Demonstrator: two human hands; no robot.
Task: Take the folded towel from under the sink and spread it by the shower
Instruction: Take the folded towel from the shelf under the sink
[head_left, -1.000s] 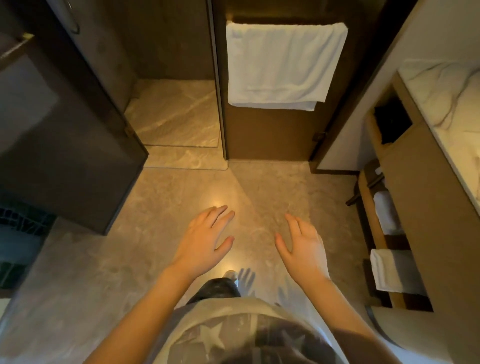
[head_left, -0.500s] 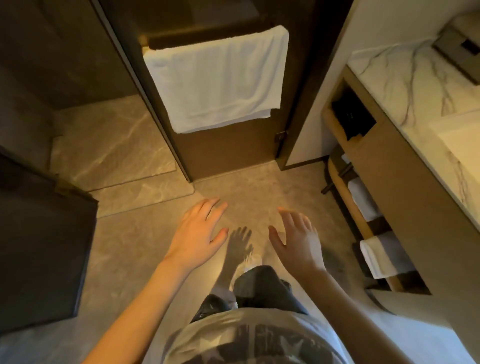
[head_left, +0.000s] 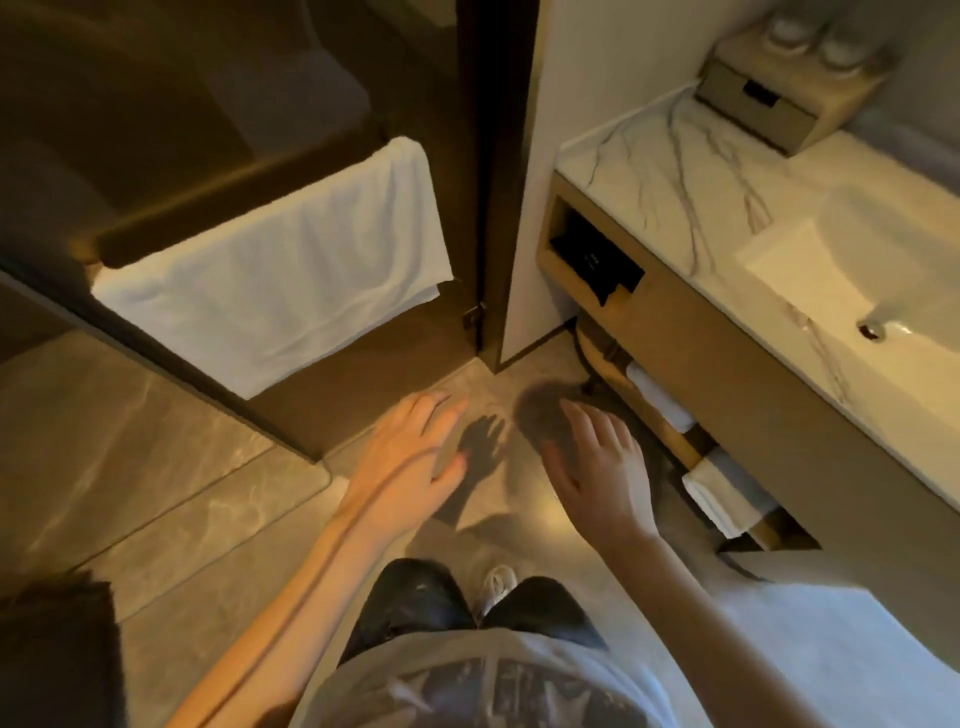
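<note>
Under the sink (head_left: 852, 270), on the low open shelf (head_left: 675, 444) of the vanity, the folded towel (head_left: 724, 493) lies white and flat with its edge facing the floor, and a second white towel (head_left: 660, 400) lies farther along the same shelf. Nothing touches either one. Just beside the shelf, the right hand (head_left: 602, 467) hangs palm down over the floor (head_left: 182, 493), its fingers (head_left: 587, 421) straight and lightly spread, holding nothing. The left hand (head_left: 410, 452) is level with it and a little apart, also palm down, its fingers (head_left: 436, 410) straight and close together, thumb out, empty too. Both hands cast shadows on the grey stone tiles, and one pale shoe (head_left: 496, 584) shows below between dark trouser legs. Above the shelf runs the white marble desk (head_left: 675, 171) with the basin sunk into it and a small drawer box (head_left: 774, 98) at its far end. To the left, a large white towel (head_left: 280, 275) hangs over a bar on the dark shower door.
</note>
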